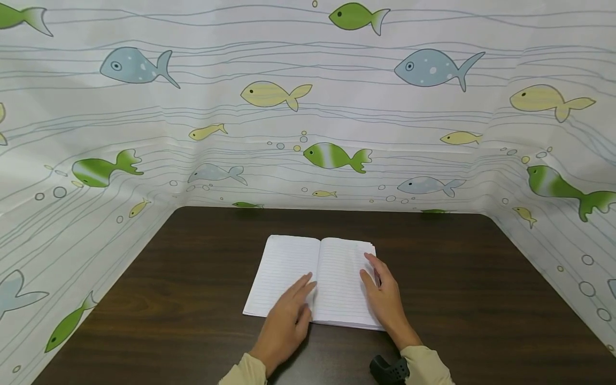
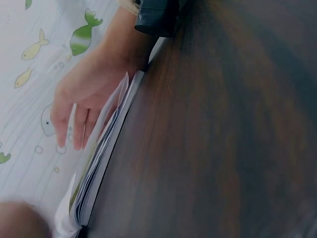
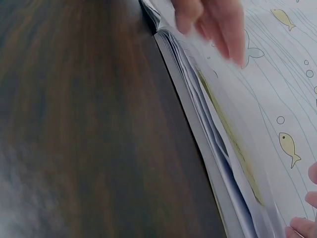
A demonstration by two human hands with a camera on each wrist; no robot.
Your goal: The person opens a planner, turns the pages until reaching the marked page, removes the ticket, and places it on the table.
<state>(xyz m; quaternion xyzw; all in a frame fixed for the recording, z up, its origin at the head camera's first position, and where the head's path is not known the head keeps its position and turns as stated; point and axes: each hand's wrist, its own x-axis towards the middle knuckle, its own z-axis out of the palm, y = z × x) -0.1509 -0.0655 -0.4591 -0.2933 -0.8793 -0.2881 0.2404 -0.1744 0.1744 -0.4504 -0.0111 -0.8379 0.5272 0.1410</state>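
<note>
An open lined notebook (image 1: pixel 341 283) lies on the dark wooden table, its page edges (image 2: pixel 101 153) seen side-on in the left wrist view. My left hand (image 1: pixel 285 322) is over the lower middle of the notebook near the fold, fingers extended. Over the right page's outer edge is my right hand (image 1: pixel 385 299), fingers loosely spread, thumb apart from them. In the right wrist view the left hand (image 3: pixel 215 25) hangs over the pages near the spine, and fingertips of the right hand (image 3: pixel 304 218) show at the edge. Whether either hand touches the paper is hard to tell.
The brown table (image 1: pixel 159 299) surrounds the notebook. Behind it and along both sides stands a white sheet (image 1: pixel 289 59) printed with fish and wavy lines. A black band (image 1: pixel 389 369) is at the right wrist, by the light sleeve (image 1: pixel 427 366).
</note>
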